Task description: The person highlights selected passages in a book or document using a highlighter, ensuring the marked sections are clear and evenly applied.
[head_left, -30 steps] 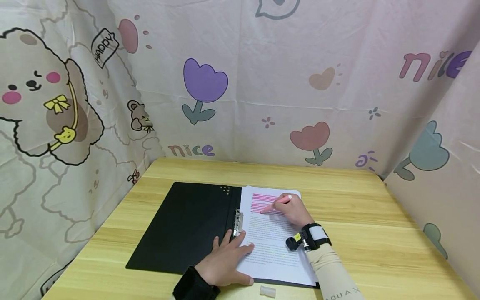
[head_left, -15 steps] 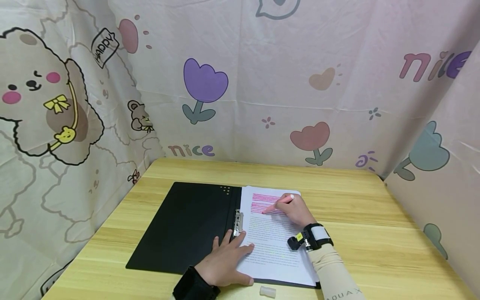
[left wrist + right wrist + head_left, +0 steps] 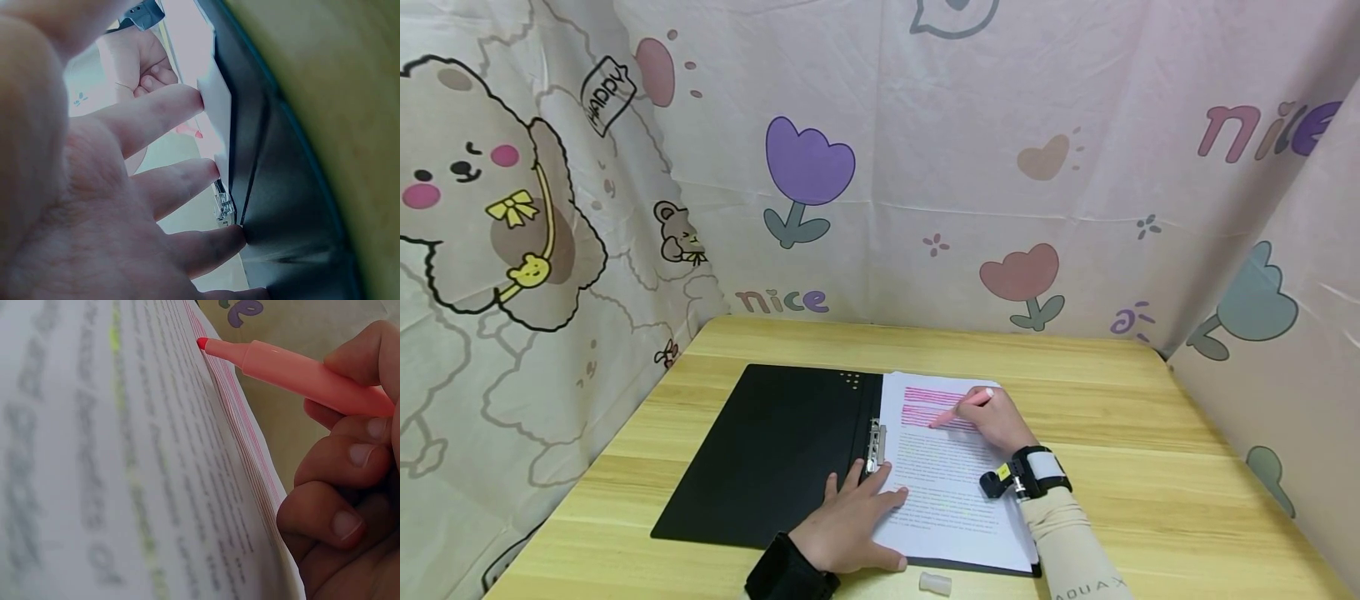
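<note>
My right hand (image 3: 1000,418) pinches a pink highlighter (image 3: 300,372), its red tip at the printed paper (image 3: 943,492). Pink lines run across the upper rows of text, and the tip is at the lower end of that marked block. Some yellow marks (image 3: 114,337) show on the text in the right wrist view. The paper lies in an open black clip folder (image 3: 775,458). My left hand (image 3: 853,521) rests with spread fingers over the folder's spine and the paper's lower left, just below the metal clip (image 3: 876,446).
A small whitish translucent cap-like piece (image 3: 936,583) lies on the wooden table (image 3: 1112,467) near its front edge. Printed cloth (image 3: 880,167) hangs behind and at both sides of the table. Each wrist wears a black strap.
The right hand and highlighter have slid a little to the right along a line of text. The left hand has stayed in place.
</note>
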Demonstrator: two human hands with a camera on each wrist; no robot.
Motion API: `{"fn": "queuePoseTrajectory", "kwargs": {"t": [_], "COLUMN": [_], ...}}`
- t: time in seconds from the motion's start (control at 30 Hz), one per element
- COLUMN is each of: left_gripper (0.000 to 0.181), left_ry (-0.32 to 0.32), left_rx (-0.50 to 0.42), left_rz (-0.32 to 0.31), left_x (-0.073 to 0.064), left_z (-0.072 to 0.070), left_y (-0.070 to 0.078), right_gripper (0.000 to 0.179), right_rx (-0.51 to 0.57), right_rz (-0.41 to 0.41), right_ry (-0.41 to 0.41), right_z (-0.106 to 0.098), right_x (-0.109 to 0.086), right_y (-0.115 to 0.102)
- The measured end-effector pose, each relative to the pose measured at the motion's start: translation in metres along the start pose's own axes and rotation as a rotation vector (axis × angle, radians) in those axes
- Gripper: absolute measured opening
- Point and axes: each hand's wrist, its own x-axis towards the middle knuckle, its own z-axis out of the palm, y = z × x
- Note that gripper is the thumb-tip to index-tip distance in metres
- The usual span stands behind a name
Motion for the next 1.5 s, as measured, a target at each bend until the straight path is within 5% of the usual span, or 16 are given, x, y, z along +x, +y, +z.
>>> {"fn": "queuePoseTrajectory", "kwargs": {"t": [0.3, 0.57, 1.5], "left_gripper": [0.079, 0.079, 0.08], "left_ry": [-0.002, -0.005, -0.003], "left_rx": [-0.005, -0.008, -0.01], "left_rz": [0.003, -0.006, 0.0], "left_x": [0.0, -0.001, -0.001], "left_z": [-0.002, -0.001, -0.001], "left_y": [0.002, 0.002, 0.001], "right_gripper": [0.032, 0.02, 0.032], "right_rx": [-0.034, -0.041, 0.025], "right_rz": [0.01, -0.057, 0.074], "right_ry": [0.006, 0.041, 0.034], "right_z": [-0.005, -0.009, -0.021], "right_x": [-0.002, 0.001, -0.004], "right_y": [0.001, 0.004, 0.009]}}
